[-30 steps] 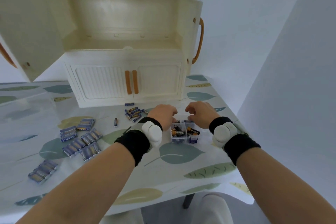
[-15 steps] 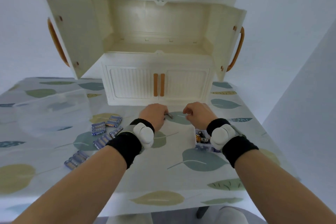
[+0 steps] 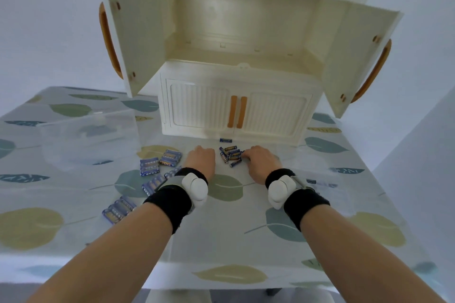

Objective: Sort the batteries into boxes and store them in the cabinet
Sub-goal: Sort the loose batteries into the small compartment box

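- Between the two hands, on the tabletop (image 3: 221,241), lies a heap of loose batteries (image 3: 231,155). The right hand (image 3: 261,163) meets the heap's right edge. The left hand (image 3: 200,158) sits just left of the heap, apart from it.
- Right hand state: fingers curled down onto the nearest cells. Whether a cell is pinched cannot be told, as the knuckles hide the fingertips.
- Left hand state: knuckles up, fingers tucked under. Whether it holds anything cannot be told.
- Just beyond the heap, away from both hands, a single battery (image 3: 225,140) lies alone near the foot of the cabinet (image 3: 241,115).
- Left of the left hand and beside its wrist, several wrapped battery packs (image 3: 149,167) lie scattered.
- Right of the right wrist, a small clear box (image 3: 322,183) is partly visible and blurred. Its contents cannot be read.
- Further left of the left hand, a large clear container (image 3: 86,135) stands on the tabletop, also blurred.
- Beyond both hands, the cabinet's upper compartment (image 3: 241,56) has both doors swung wide. The lower doors are closed.
- Step in hand (judgement): gathering loose cells for sorting into a box. Storage in the cabinet is not yet done.
- Next move (judgement): secure a firm pinch on one or more cells, then lift them clear without setting neighbouring cells rolling. Carry them back and to the right, to the small clear box.
- Caution (judgement): round cells roll readily on the smooth cloth, so keep the left hand close as a stop.
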Motion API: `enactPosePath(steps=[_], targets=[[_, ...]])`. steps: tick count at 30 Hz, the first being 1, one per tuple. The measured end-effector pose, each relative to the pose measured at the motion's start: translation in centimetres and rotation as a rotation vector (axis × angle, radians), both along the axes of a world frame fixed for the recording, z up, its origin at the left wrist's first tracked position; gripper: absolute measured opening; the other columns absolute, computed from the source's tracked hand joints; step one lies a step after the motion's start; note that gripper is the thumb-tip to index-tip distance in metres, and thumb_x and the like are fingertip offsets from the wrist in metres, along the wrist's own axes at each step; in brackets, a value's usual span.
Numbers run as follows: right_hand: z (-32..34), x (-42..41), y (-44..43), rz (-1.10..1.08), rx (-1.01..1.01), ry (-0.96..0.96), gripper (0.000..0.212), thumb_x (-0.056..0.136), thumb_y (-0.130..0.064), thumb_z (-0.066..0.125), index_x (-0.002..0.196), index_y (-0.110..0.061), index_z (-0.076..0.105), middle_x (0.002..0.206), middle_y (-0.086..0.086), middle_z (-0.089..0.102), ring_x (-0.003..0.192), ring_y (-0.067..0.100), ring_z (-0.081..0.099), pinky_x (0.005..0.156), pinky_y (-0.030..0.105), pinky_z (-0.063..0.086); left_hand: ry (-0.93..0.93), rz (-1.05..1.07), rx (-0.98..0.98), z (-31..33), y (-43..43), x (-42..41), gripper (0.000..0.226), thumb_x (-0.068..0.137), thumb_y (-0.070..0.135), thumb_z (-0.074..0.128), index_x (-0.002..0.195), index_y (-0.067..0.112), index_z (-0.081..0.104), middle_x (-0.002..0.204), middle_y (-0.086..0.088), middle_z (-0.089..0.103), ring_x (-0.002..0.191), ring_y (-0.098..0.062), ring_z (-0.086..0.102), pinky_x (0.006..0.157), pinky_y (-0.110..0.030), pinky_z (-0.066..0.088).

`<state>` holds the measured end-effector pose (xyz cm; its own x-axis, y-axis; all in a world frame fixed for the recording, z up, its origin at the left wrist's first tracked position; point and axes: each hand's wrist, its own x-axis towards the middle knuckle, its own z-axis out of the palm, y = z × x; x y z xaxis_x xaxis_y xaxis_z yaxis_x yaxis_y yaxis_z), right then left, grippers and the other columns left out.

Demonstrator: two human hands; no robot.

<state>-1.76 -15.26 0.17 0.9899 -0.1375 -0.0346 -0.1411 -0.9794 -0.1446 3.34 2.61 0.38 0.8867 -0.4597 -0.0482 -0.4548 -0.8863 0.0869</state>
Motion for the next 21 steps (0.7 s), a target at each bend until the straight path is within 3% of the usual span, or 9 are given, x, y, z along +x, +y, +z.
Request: enactPosePath(steps=[4, 7, 10, 12, 17, 21], targets=[[-1.3, 0.3, 0.1, -0.066, -0.039, -0.057, 0.019, 0.100, -0.019, 0.046, 0.112, -0.020, 0.061, 0.110, 0.008, 0.063, 0.103, 0.031, 0.060, 0.072, 0.031, 0.040, -0.014, 0.003, -0.083, -0.1, 0.1, 0.5, 0.032, 0.094, 0.000, 0.042, 0.125, 0.005, 0.046, 0.119, -0.021, 0.056, 0.105, -0.038, 0.058, 0.089, -0.041, 0.047], [-1.3, 0.3, 0.0, -0.112, -0.067, -0.112, 0.011, 0.098, -0.019, 0.050, 0.107, -0.017, 0.056, 0.104, 0.007, 0.063, 0.094, 0.030, 0.061, 0.070, 0.036, 0.048, -0.058, -0.052, -0.156, -0.4, -0.2, 1.0, 0.042, 0.090, -0.004, 0.044, 0.131, 0.006, 0.044, 0.123, -0.018, 0.052, 0.110, -0.035, 0.052, 0.088, -0.037, 0.042], [-0.9, 0.4, -0.3, -0.108, -0.050, -0.105, 0.037, 0.087, -0.003, 0.055, 0.122, -0.014, 0.051, 0.116, 0.010, 0.057, 0.100, 0.033, 0.060, 0.074, 0.039, 0.050, -0.062, -0.175, -0.217, -0.8, -0.7, 1.7, 0.049, 0.087, -0.007, 0.046, 0.132, 0.010, 0.050, 0.126, -0.015, 0.048, 0.117, -0.033, 0.044, 0.097, -0.037, 0.043], [-0.4, 0.6, -0.5, -0.098, -0.003, -0.090, 0.047, 0.087, -0.002, 0.056, 0.132, -0.013, 0.050, 0.123, 0.010, 0.050, 0.105, 0.033, 0.059, 0.080, 0.041, 0.051, -0.074, -0.215, -0.229, -1.2, -1.1, 2.0, 0.047, 0.088, -0.008, 0.046, 0.130, 0.012, 0.053, 0.125, -0.013, 0.047, 0.118, -0.032, 0.043, 0.099, -0.037, 0.043], [0.3, 0.9, -0.3, 0.131, 0.068, -0.075, 0.032, 0.097, -0.008, 0.050, 0.125, -0.017, 0.063, 0.113, 0.005, 0.050, 0.097, 0.024, 0.056, 0.087, 0.032, 0.047, -0.079, -0.262, -0.250, -2.1, -1.9, 2.1, 0.038, 0.089, -0.007, 0.044, 0.120, 0.011, 0.057, 0.121, -0.011, 0.052, 0.110, -0.031, 0.047, 0.093, -0.034, 0.041], [-0.3, 0.8, 0.7, 0.233, 0.015, -0.008, 0.026, 0.098, -0.013, 0.049, 0.118, -0.014, 0.064, 0.108, 0.009, 0.052, 0.097, 0.028, 0.055, 0.086, 0.039, 0.047, -0.076, -0.245, -0.253, -2.1, -1.6, 2.5, 0.034, 0.091, -0.004, 0.044, 0.120, 0.010, 0.056, 0.119, -0.012, 0.054, 0.110, -0.031, 0.047, 0.092, -0.036, 0.042]])
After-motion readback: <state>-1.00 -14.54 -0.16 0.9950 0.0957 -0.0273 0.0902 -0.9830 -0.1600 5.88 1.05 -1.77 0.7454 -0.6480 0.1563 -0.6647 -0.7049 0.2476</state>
